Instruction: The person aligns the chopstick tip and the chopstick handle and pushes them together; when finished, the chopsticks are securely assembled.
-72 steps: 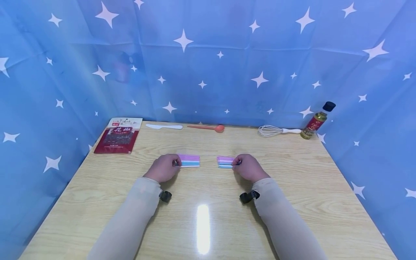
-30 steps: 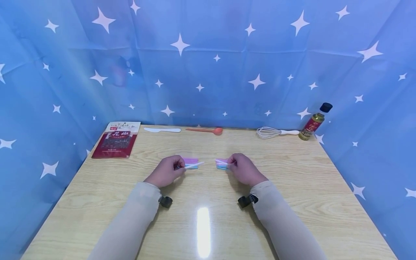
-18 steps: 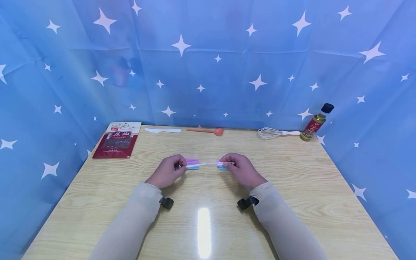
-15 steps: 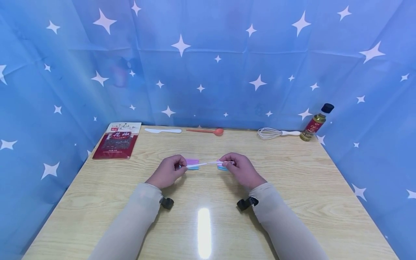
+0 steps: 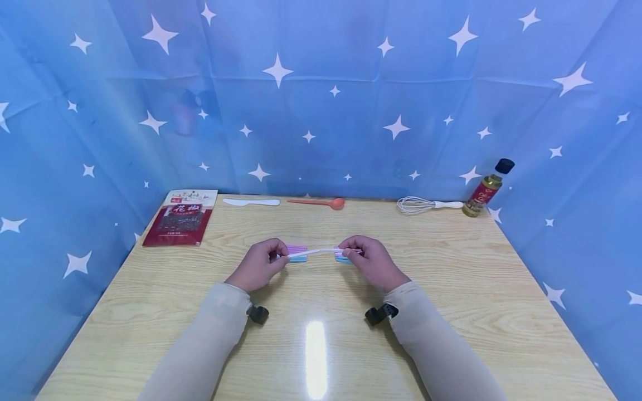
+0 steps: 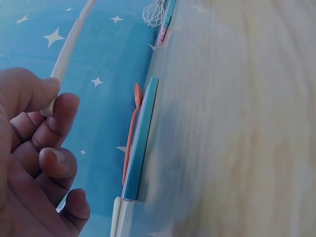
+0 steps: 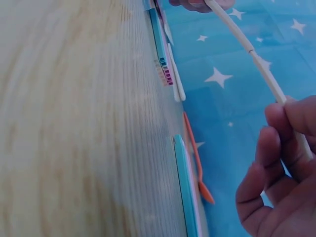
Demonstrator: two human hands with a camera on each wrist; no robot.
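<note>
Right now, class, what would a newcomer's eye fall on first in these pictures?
At mid-table, the left hand and right hand each pinch a white stick, the two meeting end to end. Pink-and-blue stacks lie beneath them. Around the table hangs a blue star cloth.

Stick stacks: partly hidden behind both hands; count unclear
Worktop: blurred in wrist views
Packet: print too small

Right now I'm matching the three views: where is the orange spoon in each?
Head: orange spoon at the table's far edge, centre.
Left wrist: thin orange strip against the blue backdrop, left of centre.
Right wrist: lower middle.
Shared landmark: the white joined sticks both hands pinch.
</note>
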